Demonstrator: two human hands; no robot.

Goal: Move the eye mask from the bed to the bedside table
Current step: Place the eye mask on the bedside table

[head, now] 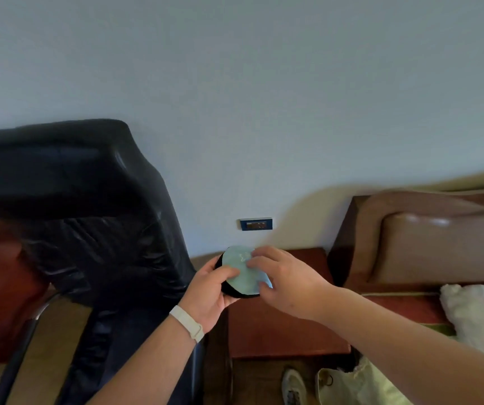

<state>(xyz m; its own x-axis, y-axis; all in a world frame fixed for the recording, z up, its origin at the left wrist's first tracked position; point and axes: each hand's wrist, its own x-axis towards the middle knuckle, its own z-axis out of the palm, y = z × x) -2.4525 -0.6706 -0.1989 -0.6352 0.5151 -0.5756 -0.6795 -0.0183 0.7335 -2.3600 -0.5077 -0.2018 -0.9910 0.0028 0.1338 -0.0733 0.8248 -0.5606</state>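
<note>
My left hand (210, 290) and right hand (283, 283) both grip the pale blue eye mask (242, 271) above the reddish tabletop (281, 323). A black chair (83, 217) crowds my left; the bed (427, 235) lies right.

A bedroom: a bed (410, 305) with padded headboard (439, 247) and white pillow (480, 314) stands beside a wooden bedside table (281, 325), under a wall socket (256, 224).

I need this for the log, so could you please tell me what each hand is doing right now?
Left hand: closed on the eye mask, holding it.
Right hand: fingers resting on the eye mask.
</note>
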